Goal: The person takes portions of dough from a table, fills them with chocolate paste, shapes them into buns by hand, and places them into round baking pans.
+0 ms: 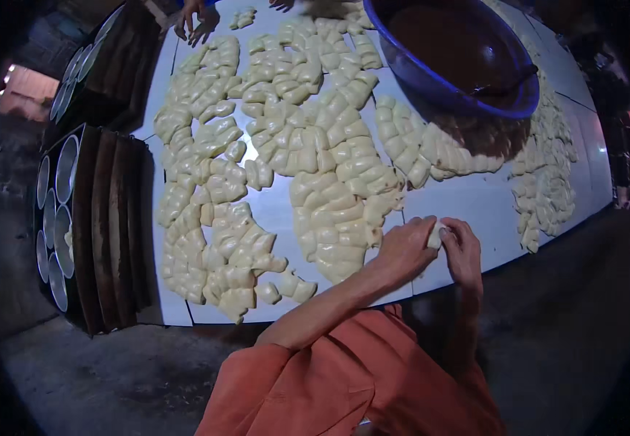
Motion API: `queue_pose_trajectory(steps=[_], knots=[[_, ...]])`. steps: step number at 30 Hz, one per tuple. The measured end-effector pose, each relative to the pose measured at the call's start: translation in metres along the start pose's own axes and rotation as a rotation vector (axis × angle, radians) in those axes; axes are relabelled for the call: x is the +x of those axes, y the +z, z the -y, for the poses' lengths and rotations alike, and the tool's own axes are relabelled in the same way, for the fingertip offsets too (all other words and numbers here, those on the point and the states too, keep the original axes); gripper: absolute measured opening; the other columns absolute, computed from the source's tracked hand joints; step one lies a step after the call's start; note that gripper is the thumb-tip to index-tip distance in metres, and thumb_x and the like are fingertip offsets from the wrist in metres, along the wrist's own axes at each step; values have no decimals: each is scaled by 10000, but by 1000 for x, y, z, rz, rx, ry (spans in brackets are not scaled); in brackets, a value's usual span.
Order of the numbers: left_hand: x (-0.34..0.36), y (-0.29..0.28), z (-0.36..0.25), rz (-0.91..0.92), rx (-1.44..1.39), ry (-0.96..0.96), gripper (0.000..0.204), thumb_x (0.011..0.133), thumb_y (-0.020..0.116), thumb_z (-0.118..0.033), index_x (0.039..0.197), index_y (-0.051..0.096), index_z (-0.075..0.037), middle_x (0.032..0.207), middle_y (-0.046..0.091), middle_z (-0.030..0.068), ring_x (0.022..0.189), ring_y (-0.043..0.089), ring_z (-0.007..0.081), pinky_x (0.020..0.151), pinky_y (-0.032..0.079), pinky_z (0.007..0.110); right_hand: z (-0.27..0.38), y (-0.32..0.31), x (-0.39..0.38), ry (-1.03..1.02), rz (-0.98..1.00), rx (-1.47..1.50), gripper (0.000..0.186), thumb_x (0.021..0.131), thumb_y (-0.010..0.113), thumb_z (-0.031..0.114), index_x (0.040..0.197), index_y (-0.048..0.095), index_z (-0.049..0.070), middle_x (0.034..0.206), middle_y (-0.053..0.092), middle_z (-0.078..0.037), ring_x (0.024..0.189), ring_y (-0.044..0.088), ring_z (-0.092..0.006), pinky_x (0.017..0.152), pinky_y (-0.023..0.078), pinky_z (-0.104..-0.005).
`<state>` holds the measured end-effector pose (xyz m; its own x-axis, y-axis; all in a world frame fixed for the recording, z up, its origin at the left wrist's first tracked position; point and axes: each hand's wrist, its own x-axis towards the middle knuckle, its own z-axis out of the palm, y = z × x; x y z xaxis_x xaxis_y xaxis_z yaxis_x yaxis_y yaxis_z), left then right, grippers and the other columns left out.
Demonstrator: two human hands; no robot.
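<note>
A small piece of pale dough (437, 235) is held between my two hands, just above the white table's near edge. My left hand (408, 248) curls round it from the left. From the right, the fingers of my right hand (463, 251) press against the same piece. Many glossy, cream-coloured dough pieces (329, 211) lie pressed together in large patches left of and beyond my hands. A further strip of dough (543, 189) runs along the table's right side.
A large blue basin (391, 62) with dark brown contents stands at the back right. Stacked dark trays with round metal cups (66, 171) stand along the left edge. At the far left, another person's hand (190, 16) reaches over the table (474, 200).
</note>
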<state>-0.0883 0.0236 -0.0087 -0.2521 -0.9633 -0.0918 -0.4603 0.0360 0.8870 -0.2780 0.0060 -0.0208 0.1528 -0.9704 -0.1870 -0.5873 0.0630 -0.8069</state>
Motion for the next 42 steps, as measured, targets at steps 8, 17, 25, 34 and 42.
queue_pose_trajectory(steps=[8, 17, 25, 34, 42], knots=[[-95, -112, 31, -429, -140, -299, 260, 905, 677, -159, 1128, 666, -26, 952, 701, 150, 770, 696, 227, 679, 545, 332, 97, 66, -26, -627, -16, -309, 248, 814, 755, 164, 1005, 649, 46, 997, 655, -97, 854, 634, -296, 727, 500, -395], [-193, -159, 63, -298, 272, 23, 457, 740, 695, -88, 1188, 611, -55, 1109, 664, 110, 1018, 631, 305, 857, 480, 419, 121, 168, -62, -733, 442, -429, 396, 782, 742, 281, 1096, 640, 64, 859, 607, -85, 806, 615, -259, 729, 489, -364], [-184, -133, 68, -338, 382, 37, 284, 793, 726, -217, 1035, 633, -98, 979, 642, 60, 991, 587, 243, 870, 378, 439, 134, 154, -45, -54, 588, 219, 304, 867, 698, 223, 1042, 598, -4, 838, 653, -111, 752, 655, -216, 681, 519, -336], [-179, -119, 79, -361, 363, 75, 269, 784, 706, -146, 1049, 660, -129, 875, 630, 28, 905, 604, 221, 877, 365, 436, 116, 152, -40, -21, 599, 390, 233, 858, 725, 190, 993, 616, 34, 778, 648, -24, 631, 579, -108, 552, 445, -267], [-176, -123, 70, -313, 490, 37, 351, 777, 753, -195, 1114, 672, -137, 992, 639, 8, 979, 607, 195, 975, 346, 459, 124, 82, -6, 49, 189, 1052, 199, 846, 649, 95, 1012, 551, 45, 924, 668, -142, 777, 651, -191, 725, 544, -299]])
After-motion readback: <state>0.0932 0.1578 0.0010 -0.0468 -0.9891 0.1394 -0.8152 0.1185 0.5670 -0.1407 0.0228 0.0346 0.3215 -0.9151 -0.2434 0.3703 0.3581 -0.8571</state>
